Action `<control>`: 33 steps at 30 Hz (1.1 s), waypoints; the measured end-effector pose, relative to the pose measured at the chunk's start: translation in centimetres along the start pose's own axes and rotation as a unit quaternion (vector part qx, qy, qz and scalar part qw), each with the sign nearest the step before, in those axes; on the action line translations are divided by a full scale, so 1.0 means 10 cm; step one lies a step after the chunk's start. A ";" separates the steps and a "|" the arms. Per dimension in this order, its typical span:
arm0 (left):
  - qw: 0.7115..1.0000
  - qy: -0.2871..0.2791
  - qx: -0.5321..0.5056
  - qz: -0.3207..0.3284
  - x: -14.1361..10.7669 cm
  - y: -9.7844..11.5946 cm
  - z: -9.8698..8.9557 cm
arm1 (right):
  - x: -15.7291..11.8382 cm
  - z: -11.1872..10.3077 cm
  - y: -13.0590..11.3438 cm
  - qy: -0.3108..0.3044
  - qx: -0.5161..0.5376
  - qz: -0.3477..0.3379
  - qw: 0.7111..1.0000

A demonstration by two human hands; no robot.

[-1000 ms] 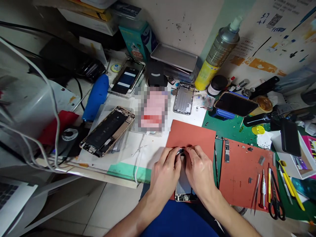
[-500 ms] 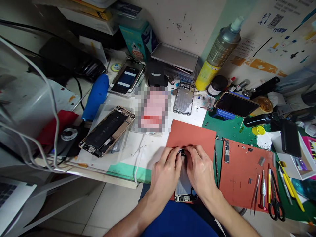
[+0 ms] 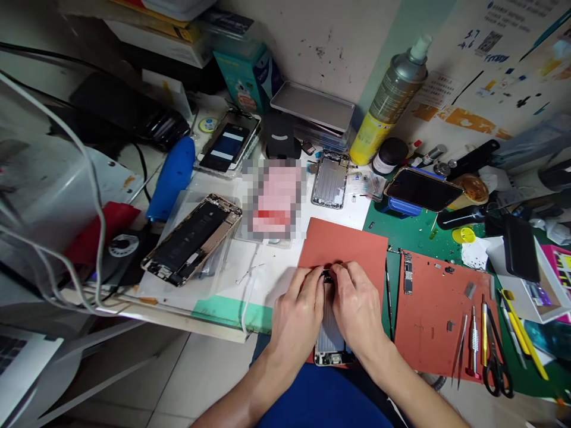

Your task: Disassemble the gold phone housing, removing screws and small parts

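A bare metal phone housing [image 3: 329,333] lies lengthwise on the front of a reddish-brown mat [image 3: 345,241], its lower end near my body. My left hand [image 3: 298,303] is closed at the housing's far left edge, fingers bent inward. Opposite it, my right hand [image 3: 357,300] has its thumb and fingers pinched at the far right edge. Between the fingertips a small dark part [image 3: 328,276] shows at the housing's top end; my fingers hide most of it. Right of my right hand lies a thin dark pen-like tool [image 3: 388,297].
On a second reddish mat [image 3: 430,345] are a circuit board [image 3: 407,273], tweezers [image 3: 459,351], a screwdriver [image 3: 474,342] and scissors [image 3: 496,371]. An opened phone [image 3: 191,238] lies left, another housing [image 3: 331,180] behind. A spray can [image 3: 388,107] leans at the wall. A white cable [image 3: 248,291] crosses the table edge.
The whole view has shifted slightly. Both hands stay at the housing's top end, with only a small shift of the right fingers.
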State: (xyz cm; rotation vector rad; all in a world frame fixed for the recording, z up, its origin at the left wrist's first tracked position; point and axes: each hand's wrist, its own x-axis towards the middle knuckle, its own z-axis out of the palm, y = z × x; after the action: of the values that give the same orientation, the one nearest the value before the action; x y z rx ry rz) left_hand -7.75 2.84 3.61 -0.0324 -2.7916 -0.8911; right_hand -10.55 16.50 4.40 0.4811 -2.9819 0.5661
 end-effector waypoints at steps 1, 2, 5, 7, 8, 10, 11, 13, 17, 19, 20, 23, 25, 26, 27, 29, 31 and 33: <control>1.000 0.002 0.000 -0.001 0.00 0.00 0.00 | 0.00 0.00 0.00 0.000 -0.002 -0.002 1.000; 1.000 0.003 -0.001 -0.002 0.00 0.00 0.00 | 0.00 0.01 0.00 0.002 -0.002 -0.003 1.000; 1.000 0.000 -0.003 -0.005 0.00 -0.01 0.01 | 0.01 0.01 0.01 0.008 0.010 -0.003 1.000; 1.000 -0.001 0.000 -0.003 0.00 -0.01 0.02 | 0.01 0.00 0.01 0.011 0.018 0.000 1.000; 1.000 -0.001 0.003 -0.002 0.00 -0.01 0.02 | 0.01 0.00 0.01 0.011 0.020 0.002 1.000; 1.000 0.001 0.008 0.001 0.01 -0.01 0.02 | 0.01 -0.01 0.01 0.012 0.021 0.005 1.000; 1.000 0.002 0.008 0.003 0.01 -0.01 0.02 | 0.01 -0.01 0.02 0.012 0.024 0.006 1.000; 1.000 0.002 0.006 0.004 0.02 -0.01 0.01 | 0.01 -0.01 0.03 0.011 0.036 0.010 0.999; 1.000 -0.002 -0.005 -0.001 0.04 0.00 0.00 | 0.03 -0.06 0.04 0.020 0.077 0.028 0.996; 1.000 -0.001 -0.009 -0.001 0.04 0.00 0.00 | 0.01 -0.14 0.03 0.030 0.099 0.038 0.994; 1.000 0.000 -0.011 -0.001 0.04 0.00 0.00 | -0.01 -0.20 0.03 0.034 0.109 0.044 0.992; 1.000 0.002 -0.023 -0.005 0.05 -0.02 0.00 | -0.20 -0.39 0.01 0.043 0.135 0.063 0.988; 0.999 0.001 -0.036 -0.012 0.05 -0.05 -0.02 | -0.41 -0.49 0.01 0.046 0.142 0.074 0.986; 0.999 -0.001 -0.043 -0.016 0.05 -0.06 -0.02 | -0.52 -0.51 0.00 0.048 0.139 0.078 0.986; 0.999 -0.003 -0.049 -0.020 0.05 -0.06 -0.03 | -0.64 -0.51 0.00 0.050 0.129 0.079 0.987; 0.998 -0.014 -0.057 -0.028 0.06 -0.08 -0.04 | -0.86 -0.47 -0.03 0.045 0.095 0.076 0.992; 0.997 -0.028 -0.058 -0.032 0.06 -0.08 -0.04 | -1.02 -0.39 -0.08 0.031 0.052 0.075 0.995; 0.997 -0.036 -0.056 -0.037 0.07 -0.08 -0.03 | -1.10 -0.31 -0.15 0.019 0.017 0.076 0.997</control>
State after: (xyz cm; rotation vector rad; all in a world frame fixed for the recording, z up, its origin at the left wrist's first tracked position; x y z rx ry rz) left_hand -8.44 2.02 3.50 0.0209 -2.8216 -1.0851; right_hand 0.38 19.49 6.43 0.2439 -2.9942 0.6300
